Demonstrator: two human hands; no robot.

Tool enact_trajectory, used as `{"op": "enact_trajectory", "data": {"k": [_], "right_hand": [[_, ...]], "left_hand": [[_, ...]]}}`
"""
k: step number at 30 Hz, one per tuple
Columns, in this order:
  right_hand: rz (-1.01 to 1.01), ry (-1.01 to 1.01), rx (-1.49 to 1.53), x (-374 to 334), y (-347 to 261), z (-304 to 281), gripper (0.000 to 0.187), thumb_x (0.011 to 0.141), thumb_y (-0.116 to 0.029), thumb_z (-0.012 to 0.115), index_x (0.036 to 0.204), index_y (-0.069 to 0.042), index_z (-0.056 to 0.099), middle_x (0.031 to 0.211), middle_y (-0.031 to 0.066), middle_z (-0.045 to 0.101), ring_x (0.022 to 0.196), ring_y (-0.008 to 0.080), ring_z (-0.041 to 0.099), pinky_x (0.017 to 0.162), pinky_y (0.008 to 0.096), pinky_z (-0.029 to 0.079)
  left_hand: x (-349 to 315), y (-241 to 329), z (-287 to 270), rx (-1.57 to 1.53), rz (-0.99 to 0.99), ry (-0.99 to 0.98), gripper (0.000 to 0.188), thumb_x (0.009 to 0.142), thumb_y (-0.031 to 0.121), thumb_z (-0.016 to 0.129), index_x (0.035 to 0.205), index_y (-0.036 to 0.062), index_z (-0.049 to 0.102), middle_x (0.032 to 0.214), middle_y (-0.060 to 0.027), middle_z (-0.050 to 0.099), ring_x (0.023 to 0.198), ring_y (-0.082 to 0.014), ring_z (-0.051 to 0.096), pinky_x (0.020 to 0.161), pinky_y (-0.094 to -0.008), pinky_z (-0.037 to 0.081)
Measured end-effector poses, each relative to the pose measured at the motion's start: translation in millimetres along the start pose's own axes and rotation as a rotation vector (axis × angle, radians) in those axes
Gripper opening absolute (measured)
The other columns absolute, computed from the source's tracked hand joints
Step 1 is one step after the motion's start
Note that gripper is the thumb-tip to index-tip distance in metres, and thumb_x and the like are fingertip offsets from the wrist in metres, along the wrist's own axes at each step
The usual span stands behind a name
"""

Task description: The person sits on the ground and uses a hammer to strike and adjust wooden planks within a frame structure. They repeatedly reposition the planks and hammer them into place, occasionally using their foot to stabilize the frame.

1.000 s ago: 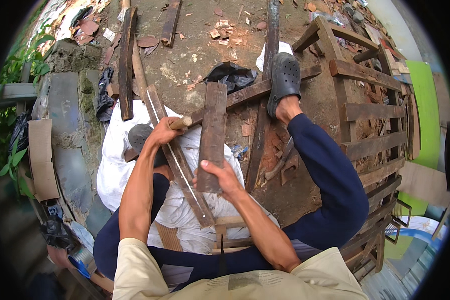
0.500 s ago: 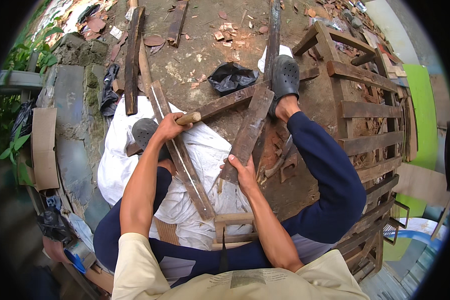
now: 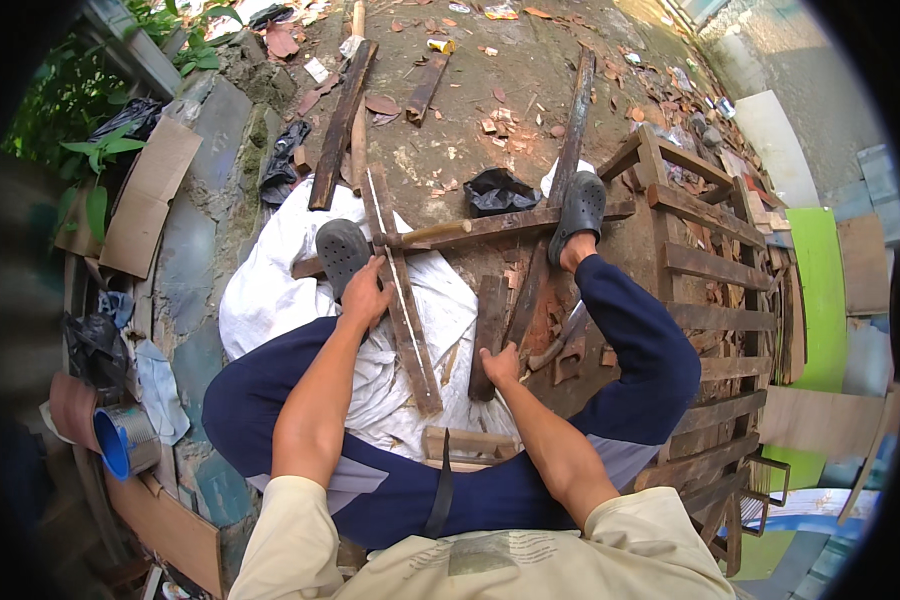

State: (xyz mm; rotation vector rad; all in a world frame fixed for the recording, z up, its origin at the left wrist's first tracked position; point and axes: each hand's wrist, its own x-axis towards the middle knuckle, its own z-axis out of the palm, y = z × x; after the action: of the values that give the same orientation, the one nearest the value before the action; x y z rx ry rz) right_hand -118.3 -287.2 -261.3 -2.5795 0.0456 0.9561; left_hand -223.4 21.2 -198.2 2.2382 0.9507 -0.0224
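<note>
soft daylight covers the ground (image 3: 545, 60), glaring at its far right corner; the white sheet (image 3: 270, 265) looks almost washed out; fisheye distortion bows the green board (image 3: 815, 300).

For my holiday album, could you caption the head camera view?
Right hand holding a short dark wooden plank, left hand at a longer, white-lined board above white sheeting.

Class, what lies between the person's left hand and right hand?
In the head view, between the left hand and right hand lie the white-striped plank, white sheeting and the short dark board the right hand grips.
</note>
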Motion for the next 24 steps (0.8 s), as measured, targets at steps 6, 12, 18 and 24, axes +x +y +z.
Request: {"op": "enact_trajectory", "data": {"k": [6, 12, 18, 24], "right_hand": [[-0.751, 0.47, -0.137, -2, -121, -84, 0.084, 0.083, -0.027, 0.072, 0.149, 0.0, 0.028, 0.149, 0.0272, 0.034, 0.136, 0.0425, 0.038, 0.113, 0.0507, 0.031], [-1.364, 0.648, -0.97, -2, -249, -104, 0.051, 0.084, -0.021, 0.065, 0.132, -0.008, 0.055, 0.139, 0.0181, 0.053, 0.141, 0.0344, 0.036, 0.119, 0.0581, 0.014], [-0.872, 0.205, -1.172, 19, -286, -65, 0.026, 0.094, -0.018, 0.055, 0.112, -0.009, 0.07, 0.099, 0.0119, 0.075, 0.099, 0.0314, 0.072, 0.078, 0.0531, 0.056], [-0.995, 0.244, -0.865, 58, -233, -54, 0.025, 0.091, -0.023, 0.054, 0.085, -0.007, 0.072, 0.078, 0.0179, 0.072, 0.074, 0.0332, 0.074, 0.064, 0.0444, 0.058]], "left_hand": [[-68, -6, 55, 0.053, -0.263, -0.256, 0.065, 0.084, 0.044, 0.068, 0.141, 0.0157, 0.053, 0.128, -0.0217, 0.064, 0.119, -0.0384, 0.061, 0.103, -0.0467, 0.047], [-120, 21, 94, -0.178, -0.292, -0.269, 0.06, 0.084, 0.046, 0.069, 0.134, 0.0131, 0.061, 0.128, -0.0203, 0.065, 0.12, -0.0366, 0.061, 0.102, -0.0444, 0.048], [-128, 24, 85, -0.087, -0.302, -0.383, 0.066, 0.085, 0.043, 0.068, 0.142, 0.0133, 0.053, 0.136, -0.019, 0.06, 0.124, -0.0368, 0.058, 0.104, -0.0455, 0.047], [-108, 1, 104, -0.169, -0.397, -0.185, 0.076, 0.088, 0.044, 0.066, 0.149, 0.0082, 0.039, 0.143, -0.0185, 0.052, 0.13, -0.0359, 0.053, 0.107, -0.0467, 0.044]]}}
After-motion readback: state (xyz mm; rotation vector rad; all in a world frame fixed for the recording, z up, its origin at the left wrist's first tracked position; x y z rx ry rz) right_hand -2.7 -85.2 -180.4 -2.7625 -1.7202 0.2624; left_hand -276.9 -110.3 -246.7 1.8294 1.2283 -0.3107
